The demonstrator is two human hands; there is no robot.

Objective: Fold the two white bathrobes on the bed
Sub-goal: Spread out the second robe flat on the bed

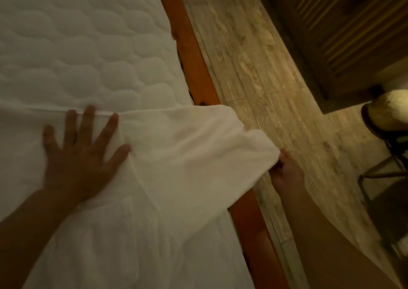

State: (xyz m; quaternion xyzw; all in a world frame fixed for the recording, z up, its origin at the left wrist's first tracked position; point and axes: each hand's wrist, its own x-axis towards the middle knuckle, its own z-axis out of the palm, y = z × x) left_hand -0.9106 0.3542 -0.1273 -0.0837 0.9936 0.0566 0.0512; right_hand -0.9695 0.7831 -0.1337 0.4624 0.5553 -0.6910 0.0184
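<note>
Robe (176, 156): white, one seen. Lies spread across the near part of the mattress (77, 46), touching it. A stitched straight edge runs along its far side. A diagonal fold line crosses its middle. Its right part reaches past the bed's side, over the frame (194, 63), and hangs above the floor (254, 57).

Left hand (75, 156): palm down, flat on the robe. Fingers (88, 121) straight and spread wide apart, tips at or just over the stitched edge. Presses the cloth to the mattress; grips nothing. Bare forearm enters from the lower left.

Right hand (284, 174): off the bed's side, above the floor. Fingers curl round the robe's outermost corner and hold it up clear of the frame. The fingertips are hidden in the cloth. Bare forearm enters from the lower right.

Mattress: white, quilted in a rounded pattern, bare beyond the robe.

Frame: orange-brown wood, runs along the mattress's right side.

Floor: pale wood-grain planks.

Cabinet (342, 24): dark, slatted front, upper right, well apart from the bed.

Stool (388, 116): right edge, rounded pale seat on thin dark legs; partly cut off.

Picture dim and slightly blurred.
</note>
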